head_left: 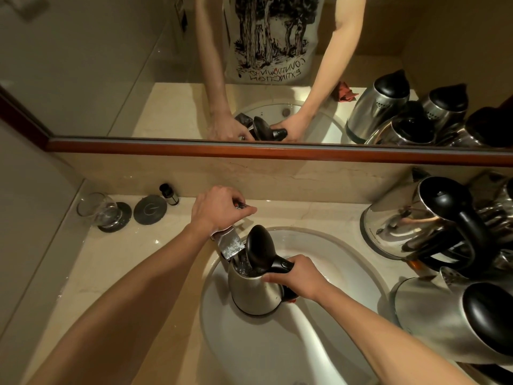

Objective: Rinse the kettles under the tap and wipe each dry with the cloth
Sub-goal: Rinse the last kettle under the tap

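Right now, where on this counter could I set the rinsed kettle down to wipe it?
The bare counter left of the sink, in front of the glass and coasters, is the widest free patch. The strip behind the sink, right of the tap, is narrow. The right side is crowded with kettles.

Over the sink (347, 273), the right hand (295, 276) grips an open-lidded kettle (254, 287) by its handle under the tap (230, 244). The left hand (219, 207) grips the tap lever. More kettles (416, 218) stand right of the sink.
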A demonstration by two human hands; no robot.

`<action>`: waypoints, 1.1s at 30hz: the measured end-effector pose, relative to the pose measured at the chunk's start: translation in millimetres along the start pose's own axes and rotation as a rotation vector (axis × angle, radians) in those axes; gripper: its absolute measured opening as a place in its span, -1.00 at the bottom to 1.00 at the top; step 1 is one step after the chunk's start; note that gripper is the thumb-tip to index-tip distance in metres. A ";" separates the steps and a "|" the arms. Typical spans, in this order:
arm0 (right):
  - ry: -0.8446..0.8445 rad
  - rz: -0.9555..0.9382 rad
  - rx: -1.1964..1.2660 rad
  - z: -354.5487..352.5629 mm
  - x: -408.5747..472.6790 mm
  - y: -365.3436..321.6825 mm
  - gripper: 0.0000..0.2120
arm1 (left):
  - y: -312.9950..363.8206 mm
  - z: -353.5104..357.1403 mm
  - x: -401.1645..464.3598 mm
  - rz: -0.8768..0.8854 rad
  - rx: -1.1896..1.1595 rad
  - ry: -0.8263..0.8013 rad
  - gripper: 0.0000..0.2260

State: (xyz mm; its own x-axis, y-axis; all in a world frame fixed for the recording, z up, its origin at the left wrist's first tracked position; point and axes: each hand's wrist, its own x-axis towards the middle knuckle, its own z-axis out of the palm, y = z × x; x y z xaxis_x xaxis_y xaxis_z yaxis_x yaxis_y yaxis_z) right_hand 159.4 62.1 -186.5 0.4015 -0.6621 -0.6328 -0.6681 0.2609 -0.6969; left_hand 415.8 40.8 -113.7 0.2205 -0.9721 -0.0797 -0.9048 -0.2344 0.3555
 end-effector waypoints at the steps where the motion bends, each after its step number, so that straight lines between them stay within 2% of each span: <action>1: -0.001 -0.003 -0.002 0.0 0.3 0.4 -0.24 | 0.0 0.2 0.2 0.002 0.001 0.000 -0.58; 33: 0.008 -0.006 -0.028 0.8 4.8 5.8 -0.15 | -0.5 0.0 0.3 -0.005 0.021 -0.005 -0.57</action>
State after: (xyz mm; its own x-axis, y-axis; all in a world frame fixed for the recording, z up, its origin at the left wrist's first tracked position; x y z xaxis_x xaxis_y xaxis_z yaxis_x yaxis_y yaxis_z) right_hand 157.9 61.0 -193.9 0.4010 -0.6689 -0.6259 -0.6830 0.2371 -0.6909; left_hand 416.2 40.6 -113.9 0.2228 -0.9711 -0.0861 -0.9113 -0.2388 0.3355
